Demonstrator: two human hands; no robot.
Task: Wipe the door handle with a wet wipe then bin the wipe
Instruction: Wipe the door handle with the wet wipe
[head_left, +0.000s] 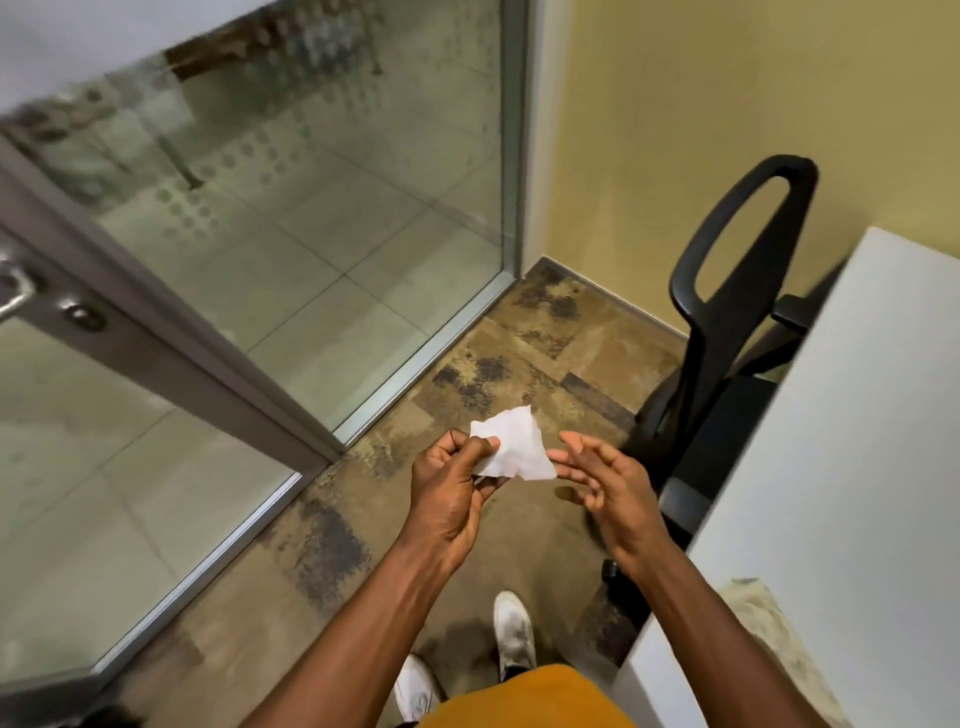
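Note:
A white wet wipe (517, 447) hangs unfolded in front of me, pinched at its left edge by my left hand (451, 491). My right hand (602, 480) is beside it with fingers spread, fingertips touching or almost touching the wipe's lower right corner. The metal door handle (13, 291) shows at the far left edge on the grey frame of a glass door (130, 452), with a round lock (82, 314) next to it. No bin is in view.
A fixed glass panel (332, 218) fills the upper middle. A black office chair (727, 332) stands at the right against a yellow wall (701, 104). A white desk (852, 467) takes up the right side. My white shoes (511, 634) stand on patterned brown carpet.

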